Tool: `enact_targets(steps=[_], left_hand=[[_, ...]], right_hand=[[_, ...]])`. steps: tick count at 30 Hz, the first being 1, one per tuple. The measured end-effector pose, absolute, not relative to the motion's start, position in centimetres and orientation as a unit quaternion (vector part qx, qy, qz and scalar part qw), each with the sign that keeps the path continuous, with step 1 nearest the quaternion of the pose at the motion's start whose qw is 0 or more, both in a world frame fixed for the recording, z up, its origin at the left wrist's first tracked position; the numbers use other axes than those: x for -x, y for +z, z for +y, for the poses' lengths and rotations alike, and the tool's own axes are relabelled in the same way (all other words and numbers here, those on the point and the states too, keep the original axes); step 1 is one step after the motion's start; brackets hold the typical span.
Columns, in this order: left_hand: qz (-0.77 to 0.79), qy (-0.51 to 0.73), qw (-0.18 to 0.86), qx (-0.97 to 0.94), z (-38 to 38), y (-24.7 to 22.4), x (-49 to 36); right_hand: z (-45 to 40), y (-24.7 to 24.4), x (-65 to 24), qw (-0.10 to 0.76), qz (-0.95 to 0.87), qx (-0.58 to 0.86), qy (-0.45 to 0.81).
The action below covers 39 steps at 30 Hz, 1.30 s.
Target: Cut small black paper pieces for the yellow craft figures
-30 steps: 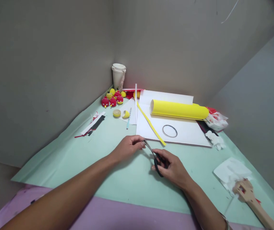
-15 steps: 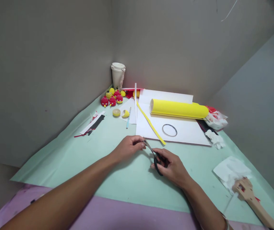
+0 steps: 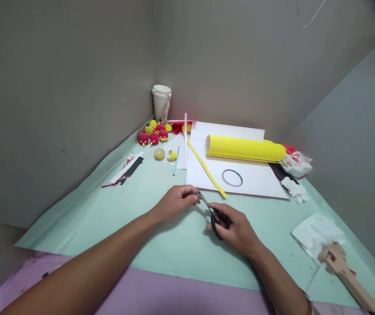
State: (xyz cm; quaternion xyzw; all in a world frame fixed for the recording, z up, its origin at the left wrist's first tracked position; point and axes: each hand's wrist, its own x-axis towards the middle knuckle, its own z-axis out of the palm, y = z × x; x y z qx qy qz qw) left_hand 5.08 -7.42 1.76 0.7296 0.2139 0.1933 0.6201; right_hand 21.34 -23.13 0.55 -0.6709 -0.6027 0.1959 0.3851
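The small marks on the white cup (image 3: 161,103) are unreadable to me. My left hand (image 3: 177,203) bunches its fingers beside the blade tips (whether they pinch anything, I cannot tell). The scissors (image 3: 212,213) sit in my right hand (image 3: 238,227), gripped by black handles. The bag's (image 3: 297,162) red print is illegible.

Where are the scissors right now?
In the head view, the black-handled scissors are just right of centre, held in the right hand, pointing toward the left hand.
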Motion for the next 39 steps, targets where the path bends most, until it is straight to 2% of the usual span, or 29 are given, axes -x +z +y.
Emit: enact_targets(steps=[39], left_hand=[[0.209, 0.189, 0.633, -0.721, -7.42, 2.07, -5.05]], right_hand=[[-23.31, -0.10, -21.65, 0.393, -0.622, 0.655, 0.172]])
